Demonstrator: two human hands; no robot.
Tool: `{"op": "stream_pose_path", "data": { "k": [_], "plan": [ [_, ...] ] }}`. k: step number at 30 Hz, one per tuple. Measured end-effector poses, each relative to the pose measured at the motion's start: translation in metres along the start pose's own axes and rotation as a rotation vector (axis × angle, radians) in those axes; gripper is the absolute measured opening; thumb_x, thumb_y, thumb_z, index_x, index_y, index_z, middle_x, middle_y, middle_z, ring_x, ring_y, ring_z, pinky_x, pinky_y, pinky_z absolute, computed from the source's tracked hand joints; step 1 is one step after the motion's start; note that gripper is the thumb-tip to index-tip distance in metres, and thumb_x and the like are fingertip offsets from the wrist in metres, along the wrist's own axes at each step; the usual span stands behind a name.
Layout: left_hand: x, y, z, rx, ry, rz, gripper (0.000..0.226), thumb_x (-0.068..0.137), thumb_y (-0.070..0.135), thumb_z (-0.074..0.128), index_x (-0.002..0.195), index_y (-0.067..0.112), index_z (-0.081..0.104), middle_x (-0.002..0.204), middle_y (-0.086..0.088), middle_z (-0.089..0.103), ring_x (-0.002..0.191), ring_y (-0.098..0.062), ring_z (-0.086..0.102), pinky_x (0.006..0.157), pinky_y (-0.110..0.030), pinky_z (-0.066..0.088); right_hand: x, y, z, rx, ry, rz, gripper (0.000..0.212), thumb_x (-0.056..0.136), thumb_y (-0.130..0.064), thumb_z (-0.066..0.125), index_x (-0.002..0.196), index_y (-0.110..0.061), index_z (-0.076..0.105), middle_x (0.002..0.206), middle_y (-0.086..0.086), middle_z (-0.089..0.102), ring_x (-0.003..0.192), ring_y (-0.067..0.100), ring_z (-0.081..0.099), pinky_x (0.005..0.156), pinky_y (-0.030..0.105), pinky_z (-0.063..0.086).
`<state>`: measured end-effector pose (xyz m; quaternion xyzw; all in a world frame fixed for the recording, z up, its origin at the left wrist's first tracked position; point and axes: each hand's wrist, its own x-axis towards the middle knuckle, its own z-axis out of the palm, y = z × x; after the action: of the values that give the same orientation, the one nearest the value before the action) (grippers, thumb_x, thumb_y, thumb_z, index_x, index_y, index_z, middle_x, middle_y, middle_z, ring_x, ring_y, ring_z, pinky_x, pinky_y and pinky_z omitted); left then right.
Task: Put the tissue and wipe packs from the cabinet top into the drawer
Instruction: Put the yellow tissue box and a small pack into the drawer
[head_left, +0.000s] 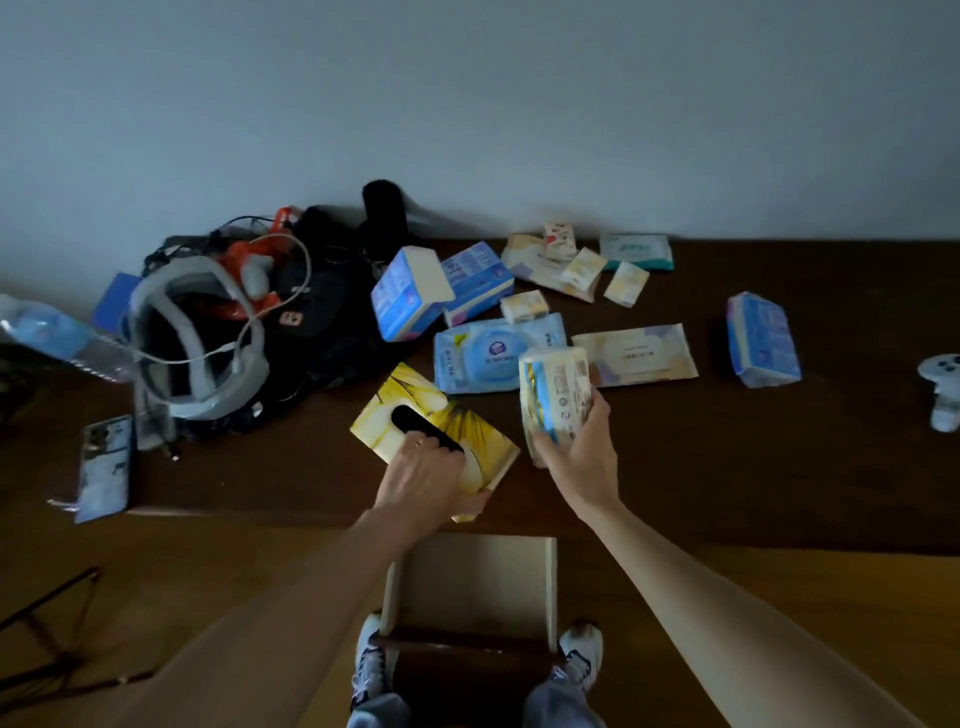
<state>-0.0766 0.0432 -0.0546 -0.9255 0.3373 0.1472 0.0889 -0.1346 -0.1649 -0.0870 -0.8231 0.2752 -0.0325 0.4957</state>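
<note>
A: What has the left hand (423, 475) got?

B: It is closed over the near end of a yellow tissue box (431, 441), fingers on top by the dark slot, thumb under the edge. The box lies at the front of the cabinet top (727, 478), its near corner past the edge.

A: And the right hand (576, 447)?

B: It is wrapped around a soft tissue pack (556, 397), white with blue and yellow print, held upright. I think it is lifted clear of the wood, though the angle makes that hard to judge.

A: Where is the drawer (470, 587)?

B: Pulled open below the hands, pale inside, between the person's shoes. No packs show in the part I can see.

A: What else is on top?

B: A blue wipe pack (493, 351) and a cream wipe pack (636, 353) lie flat just beyond the hands. Two blue tissue bricks (410, 293) lean together behind them, small pocket packs (582, 267) sit near the wall, and one blue pack (761, 338) lies apart to the right. To the left is a heap of cables and a headset (197, 332), with a phone (104, 467) at the edge.
</note>
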Motion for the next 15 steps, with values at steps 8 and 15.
{"op": "stream_pose_path", "data": {
  "k": [8, 15],
  "plan": [
    [-0.132, -0.018, 0.069, -0.37, -0.04, -0.229, 0.079, 0.073, 0.095, 0.033, 0.049, 0.02, 0.041, 0.042, 0.007, 0.04, 0.04, -0.01, 0.044, 0.041, -0.026, 0.028, -0.14, 0.036, 0.074, 0.051, -0.202, 0.179, 0.103, 0.065, -0.051, 0.084, 0.147, -0.048, 0.02, 0.13, -0.022, 0.057, 0.106, 0.003, 0.068, 0.064, 0.026, 0.063],
    [-0.175, -0.028, 0.175, -0.436, -0.264, -0.229, 0.082, 0.074, 0.094, 0.012, 0.072, 0.021, 0.05, 0.066, 0.002, 0.06, 0.062, -0.018, 0.059, 0.055, -0.034, 0.045, -0.213, 0.113, 0.127, -0.067, -0.292, 0.375, 0.101, 0.057, -0.077, 0.083, 0.138, -0.051, 0.029, 0.115, -0.031, 0.058, 0.102, -0.003, 0.066, 0.065, 0.014, 0.059]
  ]
}}
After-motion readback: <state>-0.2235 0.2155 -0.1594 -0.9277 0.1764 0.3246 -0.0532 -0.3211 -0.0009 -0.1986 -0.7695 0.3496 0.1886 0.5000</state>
